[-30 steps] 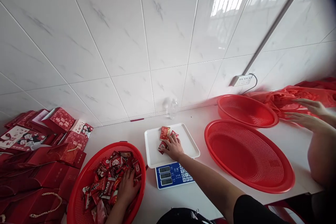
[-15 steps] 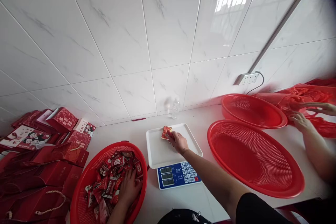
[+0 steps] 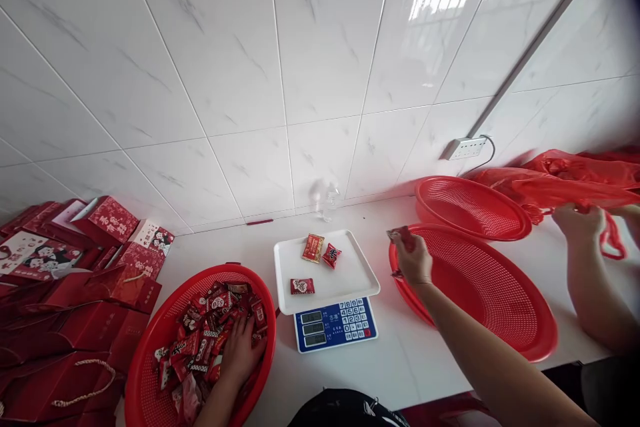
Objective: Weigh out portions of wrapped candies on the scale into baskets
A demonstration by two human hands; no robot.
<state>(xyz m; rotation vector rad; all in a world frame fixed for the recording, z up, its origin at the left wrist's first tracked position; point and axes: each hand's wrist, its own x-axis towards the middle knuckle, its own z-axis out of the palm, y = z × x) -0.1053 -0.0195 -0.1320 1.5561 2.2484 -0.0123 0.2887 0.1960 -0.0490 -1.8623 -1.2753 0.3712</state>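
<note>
Three sweets are borne by one scale, at least one more pinched by the right hand — left hand half-spread, hold unclear.

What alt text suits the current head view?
The right hand grips at least one packet at a red basket's rim; the left hand rests on wrapped packets in another basket. A scale's white tray between them holds three packets.

Red-wrapped packets, jumbled together in a basket, three spread on a white tray
</note>
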